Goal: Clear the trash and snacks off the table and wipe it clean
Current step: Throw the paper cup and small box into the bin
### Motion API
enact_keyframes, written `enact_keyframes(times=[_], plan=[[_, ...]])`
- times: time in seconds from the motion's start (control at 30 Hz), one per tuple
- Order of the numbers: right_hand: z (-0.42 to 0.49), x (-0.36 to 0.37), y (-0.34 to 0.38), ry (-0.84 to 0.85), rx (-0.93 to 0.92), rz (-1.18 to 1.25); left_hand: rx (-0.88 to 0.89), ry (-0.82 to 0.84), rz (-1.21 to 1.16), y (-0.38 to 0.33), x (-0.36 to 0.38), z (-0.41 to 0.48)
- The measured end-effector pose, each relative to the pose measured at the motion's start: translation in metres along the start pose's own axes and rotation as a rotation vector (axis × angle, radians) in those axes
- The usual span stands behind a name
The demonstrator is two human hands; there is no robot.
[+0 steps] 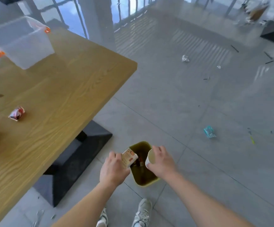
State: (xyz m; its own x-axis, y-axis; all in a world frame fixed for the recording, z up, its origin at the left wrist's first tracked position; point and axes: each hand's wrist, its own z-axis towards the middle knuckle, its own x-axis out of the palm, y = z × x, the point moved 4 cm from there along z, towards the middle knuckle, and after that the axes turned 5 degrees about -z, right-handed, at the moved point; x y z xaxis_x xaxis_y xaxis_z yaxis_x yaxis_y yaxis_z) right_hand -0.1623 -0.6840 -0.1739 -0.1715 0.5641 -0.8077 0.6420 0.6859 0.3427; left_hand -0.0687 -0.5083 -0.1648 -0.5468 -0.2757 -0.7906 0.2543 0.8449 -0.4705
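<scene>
A box (129, 158) and cup (150, 158) are held tight over the bin (145, 182), while wrappers (16, 113) are left on the surface (59, 99).

My counter (64, 95) is tan with wavy wood grain. Beside it, the bin (146, 181) is olive-yellow, the carton (129, 157) cream with orange print, the cup (150, 158) white, the floor (198, 99) grey.

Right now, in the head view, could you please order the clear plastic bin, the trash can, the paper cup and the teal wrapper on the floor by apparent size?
1. Clear plastic bin
2. Trash can, partly covered by both hands
3 and 4. Paper cup and teal wrapper look about alike; the cup is nearer the camera, so no ranking.
</scene>
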Motion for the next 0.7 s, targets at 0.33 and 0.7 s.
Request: enact_keyframes(times=[0.33,0.7], plan=[[0.06,0.138,-0.073,0.097,0.173,0.099,0.034,0.16,0.148,0.051,0.14,0.08],[0.118,0.227,-0.125,0.146,0.24,0.103,0.093,0.222,0.303,0.085,0.249,0.145]])
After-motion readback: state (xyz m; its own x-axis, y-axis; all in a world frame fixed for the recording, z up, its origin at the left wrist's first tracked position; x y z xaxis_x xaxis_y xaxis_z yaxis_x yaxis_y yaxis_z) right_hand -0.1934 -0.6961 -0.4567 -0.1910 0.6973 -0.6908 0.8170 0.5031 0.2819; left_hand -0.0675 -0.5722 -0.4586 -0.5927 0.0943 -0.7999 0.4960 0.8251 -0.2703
